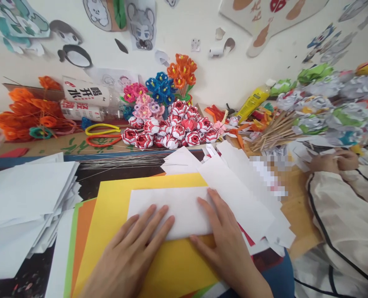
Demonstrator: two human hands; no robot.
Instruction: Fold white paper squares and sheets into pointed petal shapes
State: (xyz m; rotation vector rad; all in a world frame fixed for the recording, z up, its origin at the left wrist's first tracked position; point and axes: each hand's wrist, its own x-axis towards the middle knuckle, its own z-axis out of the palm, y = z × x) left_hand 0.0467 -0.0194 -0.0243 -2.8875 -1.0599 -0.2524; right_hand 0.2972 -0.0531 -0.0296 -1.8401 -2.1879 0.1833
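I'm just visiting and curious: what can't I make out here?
In the head view:
- White paper rectangle: lower-left corner, hidden by the left hand.
- Uneven white paper stack: left side, cut off by left edge.
- White-and-grey pixelated patch: blurs whatever lies there.

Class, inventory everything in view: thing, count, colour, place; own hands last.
White paper: one, white, on yellow sheet.
Yellow sheet: one, yellow, atop coloured sheets.
Stacked sheets: many, white, left.
Loose sheets: several, white, centre right.
Paper flowers: many, red-white, back centre.
Fuzzy flowers: many, multicoloured, back left, centre.
Stick flowers: many, mostly white, right.
Wires: many, grey, centre.
Clear bottles: two, white-labelled, back left.
Yellow bottle: one, yellow, back right.
Wall pictures: several, multicoloured, top.
Co-worker's sleeves: two, cream, right.
Left hand: one, on white paper.
Right hand: one, on white paper.
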